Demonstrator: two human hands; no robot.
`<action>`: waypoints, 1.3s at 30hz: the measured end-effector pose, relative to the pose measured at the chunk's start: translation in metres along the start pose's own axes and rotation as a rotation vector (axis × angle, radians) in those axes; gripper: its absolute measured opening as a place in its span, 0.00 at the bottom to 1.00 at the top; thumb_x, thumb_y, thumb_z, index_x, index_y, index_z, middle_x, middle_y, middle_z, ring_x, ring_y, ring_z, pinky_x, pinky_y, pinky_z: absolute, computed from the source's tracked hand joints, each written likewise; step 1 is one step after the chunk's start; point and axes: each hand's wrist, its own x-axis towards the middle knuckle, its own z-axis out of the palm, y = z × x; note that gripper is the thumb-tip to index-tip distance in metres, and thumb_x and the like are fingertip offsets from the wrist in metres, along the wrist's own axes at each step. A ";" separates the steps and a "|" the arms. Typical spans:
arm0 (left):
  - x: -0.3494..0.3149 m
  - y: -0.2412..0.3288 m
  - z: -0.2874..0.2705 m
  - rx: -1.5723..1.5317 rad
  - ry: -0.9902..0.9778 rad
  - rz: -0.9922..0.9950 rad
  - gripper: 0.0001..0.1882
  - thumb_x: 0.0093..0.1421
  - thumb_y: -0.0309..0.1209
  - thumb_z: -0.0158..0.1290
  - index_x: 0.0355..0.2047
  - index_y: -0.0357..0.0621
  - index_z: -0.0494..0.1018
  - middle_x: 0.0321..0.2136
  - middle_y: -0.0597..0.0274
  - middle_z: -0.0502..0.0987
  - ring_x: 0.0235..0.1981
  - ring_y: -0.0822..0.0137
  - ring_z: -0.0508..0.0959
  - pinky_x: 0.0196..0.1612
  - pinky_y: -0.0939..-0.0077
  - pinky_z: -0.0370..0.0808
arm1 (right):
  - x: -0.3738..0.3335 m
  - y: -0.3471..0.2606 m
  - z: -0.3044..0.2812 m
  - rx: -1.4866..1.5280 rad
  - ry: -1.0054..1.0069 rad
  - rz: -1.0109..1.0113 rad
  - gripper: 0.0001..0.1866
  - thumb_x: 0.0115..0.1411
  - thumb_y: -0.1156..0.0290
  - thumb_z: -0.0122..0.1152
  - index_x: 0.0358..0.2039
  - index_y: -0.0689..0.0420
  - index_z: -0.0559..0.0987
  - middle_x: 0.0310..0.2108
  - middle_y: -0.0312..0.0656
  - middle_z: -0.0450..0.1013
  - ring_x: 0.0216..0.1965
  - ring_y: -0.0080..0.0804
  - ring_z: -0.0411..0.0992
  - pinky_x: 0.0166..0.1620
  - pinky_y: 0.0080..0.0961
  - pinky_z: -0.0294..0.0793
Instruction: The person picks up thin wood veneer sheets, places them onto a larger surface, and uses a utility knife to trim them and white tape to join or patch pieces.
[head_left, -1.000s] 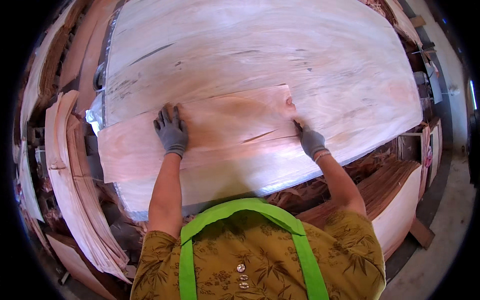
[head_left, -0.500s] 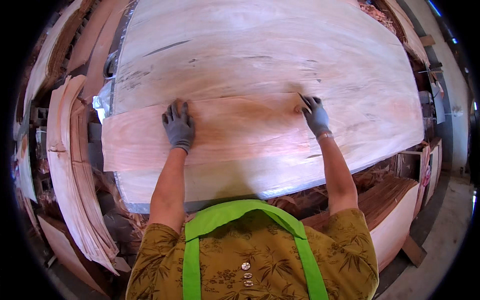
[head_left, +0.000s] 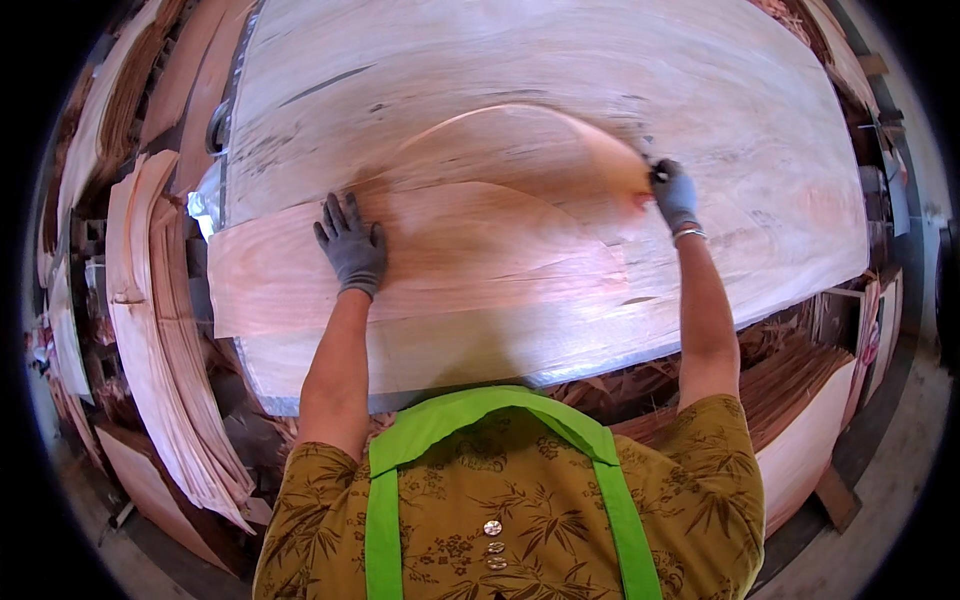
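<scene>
A thin pinkish veneer sheet (head_left: 480,250) lies on a large pale wooden board (head_left: 600,80). My left hand (head_left: 350,245), in a grey glove, presses flat on the sheet's left part with fingers spread. My right hand (head_left: 675,195), also gloved, pinches the sheet's right end and lifts it, so the veneer curls up in an arch across the middle. The lifted edge is blurred.
Stacks of curled veneer strips (head_left: 150,330) stand at the left. More reddish veneer piles (head_left: 800,400) sit lower right, beside a concrete floor (head_left: 900,480). A grey metal edge (head_left: 600,365) runs along the board's near side.
My right hand has gone from pressing the sheet flat to gripping its right end and raising it, bowing the veneer upward. My left hand stayed pressed near the left end.
</scene>
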 end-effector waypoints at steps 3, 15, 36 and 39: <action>-0.002 -0.002 0.001 0.004 -0.006 0.000 0.38 0.55 0.44 0.47 0.63 0.48 0.48 0.63 0.46 0.46 0.64 0.50 0.48 0.62 0.48 0.44 | -0.019 0.032 -0.059 -0.287 0.154 0.311 0.14 0.49 0.71 0.53 0.38 0.55 0.73 0.42 0.54 0.68 0.37 0.56 0.71 0.39 0.44 0.71; -0.002 -0.011 0.014 -0.037 0.002 0.066 0.36 0.55 0.42 0.46 0.62 0.47 0.51 0.62 0.46 0.49 0.62 0.50 0.52 0.61 0.50 0.47 | -0.106 -0.095 0.024 0.133 -0.264 0.102 0.13 0.53 0.60 0.58 0.35 0.54 0.75 0.32 0.51 0.75 0.36 0.52 0.72 0.37 0.41 0.72; -0.097 -0.079 -0.073 -0.071 -0.321 0.450 0.39 0.49 0.51 0.56 0.57 0.47 0.59 0.59 0.49 0.56 0.61 0.49 0.54 0.60 0.50 0.51 | -0.080 -0.219 0.093 0.032 -0.493 0.003 0.14 0.43 0.61 0.65 0.26 0.56 0.76 0.25 0.48 0.74 0.31 0.44 0.73 0.34 0.35 0.69; -0.108 -0.113 -0.047 -0.281 -0.175 0.496 0.25 0.48 0.43 0.56 0.45 0.47 0.70 0.51 0.54 0.66 0.56 0.54 0.62 0.57 0.55 0.59 | -0.080 -0.234 0.084 -0.001 -0.535 0.015 0.14 0.43 0.60 0.65 0.26 0.56 0.76 0.26 0.49 0.75 0.31 0.43 0.73 0.35 0.35 0.69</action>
